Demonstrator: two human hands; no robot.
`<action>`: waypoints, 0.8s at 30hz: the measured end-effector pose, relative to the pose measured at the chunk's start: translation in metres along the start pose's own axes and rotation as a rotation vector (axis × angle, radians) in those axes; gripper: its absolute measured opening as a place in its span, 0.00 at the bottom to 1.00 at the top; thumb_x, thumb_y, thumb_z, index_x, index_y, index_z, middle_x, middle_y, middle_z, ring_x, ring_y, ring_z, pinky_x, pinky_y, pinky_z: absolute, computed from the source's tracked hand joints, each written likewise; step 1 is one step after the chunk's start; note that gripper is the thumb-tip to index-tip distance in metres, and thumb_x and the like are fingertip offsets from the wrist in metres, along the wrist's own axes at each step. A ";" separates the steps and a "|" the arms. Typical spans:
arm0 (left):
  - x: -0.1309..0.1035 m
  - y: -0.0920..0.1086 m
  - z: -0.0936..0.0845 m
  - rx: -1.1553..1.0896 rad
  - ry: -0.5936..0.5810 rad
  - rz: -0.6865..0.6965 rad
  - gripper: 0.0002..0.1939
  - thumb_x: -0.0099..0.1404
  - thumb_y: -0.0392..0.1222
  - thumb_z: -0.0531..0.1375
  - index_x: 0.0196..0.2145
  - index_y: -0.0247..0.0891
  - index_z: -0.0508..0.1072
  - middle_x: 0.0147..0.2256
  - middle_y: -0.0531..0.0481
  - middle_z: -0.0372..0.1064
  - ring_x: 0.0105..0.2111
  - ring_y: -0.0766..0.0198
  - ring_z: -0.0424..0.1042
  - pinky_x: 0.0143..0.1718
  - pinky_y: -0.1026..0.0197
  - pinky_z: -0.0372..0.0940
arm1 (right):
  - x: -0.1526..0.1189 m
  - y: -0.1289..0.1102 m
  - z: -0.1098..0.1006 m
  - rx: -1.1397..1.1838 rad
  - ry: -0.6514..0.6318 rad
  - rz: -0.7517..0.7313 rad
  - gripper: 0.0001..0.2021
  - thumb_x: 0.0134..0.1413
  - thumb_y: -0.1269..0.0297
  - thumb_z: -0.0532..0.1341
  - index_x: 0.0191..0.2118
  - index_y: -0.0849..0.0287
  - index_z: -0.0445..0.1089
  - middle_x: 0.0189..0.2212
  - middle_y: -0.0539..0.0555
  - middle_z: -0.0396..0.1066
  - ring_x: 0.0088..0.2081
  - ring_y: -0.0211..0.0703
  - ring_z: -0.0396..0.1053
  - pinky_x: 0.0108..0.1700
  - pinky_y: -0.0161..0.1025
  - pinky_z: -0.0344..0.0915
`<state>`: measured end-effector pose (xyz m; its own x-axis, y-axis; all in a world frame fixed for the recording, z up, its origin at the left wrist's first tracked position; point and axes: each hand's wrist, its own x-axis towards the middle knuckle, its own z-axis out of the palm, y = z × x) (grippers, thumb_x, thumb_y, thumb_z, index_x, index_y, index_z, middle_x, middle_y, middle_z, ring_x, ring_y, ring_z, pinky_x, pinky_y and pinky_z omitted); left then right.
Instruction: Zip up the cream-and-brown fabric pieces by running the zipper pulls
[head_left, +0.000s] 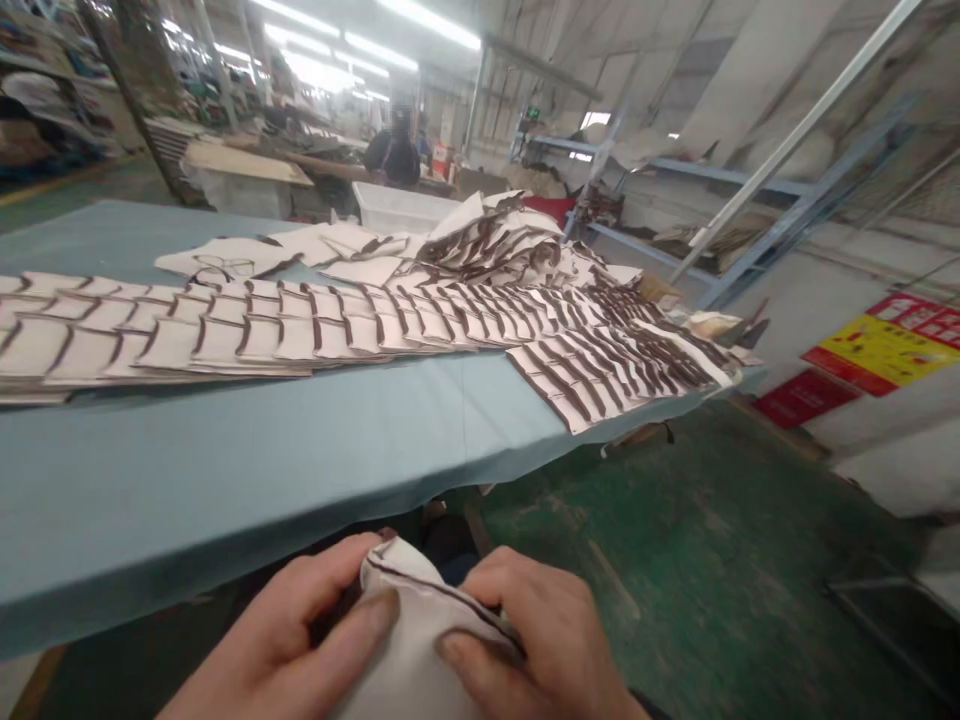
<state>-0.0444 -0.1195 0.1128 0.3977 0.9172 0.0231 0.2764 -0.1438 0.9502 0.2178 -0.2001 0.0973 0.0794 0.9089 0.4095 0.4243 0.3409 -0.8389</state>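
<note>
Cream fabric piece (pixel 416 640) with a dark brown piped edge sits at 6 o'clock in the head view, below the near edge of the table, held between both hands. One piece in hand.

Left hand (pixel 292 645): closed on the piece from the 8 o'clock side, thumb laid across the cloth, fingers curled over the top fold. Right hand (pixel 540 635): closed on the piece from the 4 o'clock side, thumb pressed flat on the cloth just under the piping. The two hands are near each other, and the cloth bulges up between them.

Table (pixel 225 480), covered in pale blue cloth, runs from 9 o'clock toward 3 o'clock above the hands; its near strip is bare. Beyond that, rows of matching cream pieces (pixel 300 325) lie overlapped like shingles, in about three bands across the top; too many to count. A loose heap of the same pieces (pixel 495 245) rises at 12 o'clock. One pair of scissors (pixel 225 266) rests on the pieces at 11 o'clock.

Farther off at 12 o'clock, one person (pixel 392 155) stands behind a white bin (pixel 397 207). Blue metal shelving (pixel 675 170) at 2 o'clock. Yellow and red signs (pixel 885 345) at 3 o'clock. Green floor (pixel 675 560) at 4 o'clock.
</note>
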 end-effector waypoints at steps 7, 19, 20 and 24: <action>0.020 0.015 -0.010 0.037 -0.171 0.045 0.16 0.78 0.53 0.63 0.34 0.44 0.84 0.31 0.51 0.86 0.31 0.57 0.84 0.31 0.66 0.78 | -0.005 0.011 0.034 -0.054 -0.133 0.090 0.13 0.71 0.64 0.75 0.35 0.50 0.73 0.28 0.48 0.74 0.29 0.42 0.67 0.35 0.41 0.58; -0.022 -0.018 -0.002 0.213 -0.201 0.091 0.11 0.76 0.40 0.62 0.35 0.47 0.82 0.30 0.54 0.84 0.28 0.59 0.81 0.29 0.65 0.73 | 0.036 -0.006 0.041 0.495 -0.574 0.653 0.28 0.59 0.39 0.86 0.38 0.53 0.73 0.28 0.42 0.70 0.30 0.36 0.61 0.33 0.36 0.58; -0.023 -0.019 -0.003 0.230 -0.196 0.101 0.12 0.78 0.40 0.62 0.36 0.47 0.82 0.30 0.55 0.84 0.28 0.59 0.81 0.30 0.66 0.74 | 0.038 -0.002 0.045 0.557 -0.609 0.680 0.31 0.58 0.36 0.86 0.37 0.53 0.72 0.28 0.42 0.69 0.30 0.35 0.60 0.33 0.36 0.57; -0.030 -0.020 -0.002 0.183 -0.183 0.089 0.13 0.82 0.44 0.63 0.37 0.48 0.83 0.32 0.56 0.86 0.29 0.60 0.83 0.33 0.67 0.76 | 0.039 0.011 0.053 0.744 -0.698 0.749 0.37 0.52 0.28 0.86 0.35 0.53 0.69 0.27 0.40 0.65 0.28 0.33 0.56 0.31 0.35 0.54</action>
<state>-0.0637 -0.1428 0.0944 0.5744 0.8179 0.0322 0.3801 -0.3013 0.8745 0.1778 -0.1487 0.0850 -0.5079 0.7927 -0.3373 -0.1450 -0.4646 -0.8735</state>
